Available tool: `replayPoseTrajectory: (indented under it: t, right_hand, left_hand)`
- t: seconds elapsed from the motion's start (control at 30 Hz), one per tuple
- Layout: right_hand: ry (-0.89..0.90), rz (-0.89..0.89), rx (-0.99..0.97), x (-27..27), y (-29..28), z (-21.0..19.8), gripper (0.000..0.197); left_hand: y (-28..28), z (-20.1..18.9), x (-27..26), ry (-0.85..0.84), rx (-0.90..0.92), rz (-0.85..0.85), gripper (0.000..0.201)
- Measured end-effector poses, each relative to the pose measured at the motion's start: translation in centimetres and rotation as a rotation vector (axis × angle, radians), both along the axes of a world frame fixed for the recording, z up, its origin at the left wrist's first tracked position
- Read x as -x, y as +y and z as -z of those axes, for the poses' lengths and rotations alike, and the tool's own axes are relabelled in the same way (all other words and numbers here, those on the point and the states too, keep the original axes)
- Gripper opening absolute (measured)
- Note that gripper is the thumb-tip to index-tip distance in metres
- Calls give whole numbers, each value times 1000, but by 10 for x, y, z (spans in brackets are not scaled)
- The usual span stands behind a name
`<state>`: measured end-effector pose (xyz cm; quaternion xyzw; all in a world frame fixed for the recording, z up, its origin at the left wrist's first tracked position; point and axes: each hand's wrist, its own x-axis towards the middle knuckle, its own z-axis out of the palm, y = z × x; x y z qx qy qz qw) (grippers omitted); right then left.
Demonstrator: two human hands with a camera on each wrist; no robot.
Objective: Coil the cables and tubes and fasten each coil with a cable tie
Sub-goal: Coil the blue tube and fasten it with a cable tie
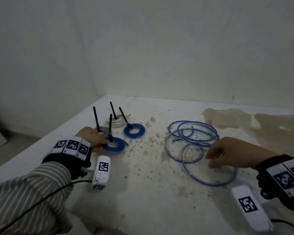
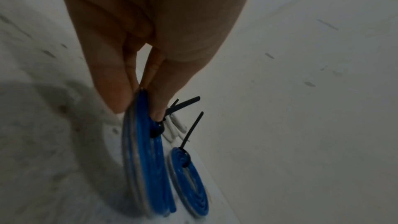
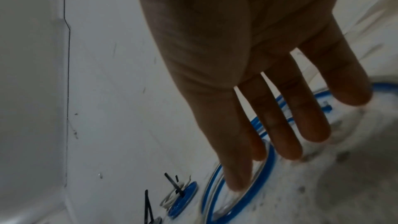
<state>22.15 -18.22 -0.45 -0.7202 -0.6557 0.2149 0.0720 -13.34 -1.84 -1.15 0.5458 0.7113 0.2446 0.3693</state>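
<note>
My left hand (image 1: 98,141) pinches the rim of a tied blue tube coil (image 1: 114,146) on the stained white table (image 1: 151,192); the left wrist view shows thumb and fingers (image 2: 112,91) gripping that coil (image 2: 142,159), with its black cable tie (image 2: 157,129) upright. A second tied blue coil (image 1: 134,130) (image 2: 189,181) lies just beyond. Behind them sit a grey tied coil (image 1: 103,130) and a white tied coil (image 1: 116,122). A loose blue tube (image 1: 193,138) sprawls in wide loops at the right. My right hand (image 1: 215,160) hovers over it, fingers (image 3: 286,125) straight, holding nothing.
White walls meet in a corner behind the table. The table's left edge runs diagonally past the coils. A brown stain (image 1: 244,119) covers the far right of the surface. Speckled marks dot the middle between the coils and the loose tube.
</note>
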Motion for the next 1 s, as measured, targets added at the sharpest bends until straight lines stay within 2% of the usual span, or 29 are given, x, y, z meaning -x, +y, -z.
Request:
replayPoseTrajectory:
  t: [0.13,0.27,0.3,0.4,0.53,0.6,0.67,0.77,0.9,1.0]
  right_hand:
    - [-29,-92,89,12,-7,0,29]
    - [-88,-131,147,18,-11,1,25]
    - [-93,-145,160,20,-12,2,23]
    - [-95,-211,165,24,-14,6,15]
    - [-59,-232,51,21,-18,-2,24]
    - [104,-220,-87,17,-23,-15,18]
    - [326,-150,-250,12,-30,-32,13]
    - [523,-91,-479,1,-37,-55,15]
    - [792,41,-746,-17,-39,-68,19]
    - [860,174,-842,-27,-35,-65,21]
  left_hand:
    - [1,4,-3,95,-42,34,28]
    - [-9,-13,-21,366,-174,234,23]
    - [-13,-17,-28,384,-212,286,25]
    - [-29,-25,-58,284,-263,465,36]
    - [-53,-26,-106,178,-252,800,32]
    - [-60,-20,-127,150,-239,922,36]
    - [-65,-16,-145,77,-303,989,33]
    - [-71,-16,-163,-73,-414,947,12]
    - [-72,-20,-175,-255,-388,803,32]
    - [-73,-28,-180,-432,-263,746,32]
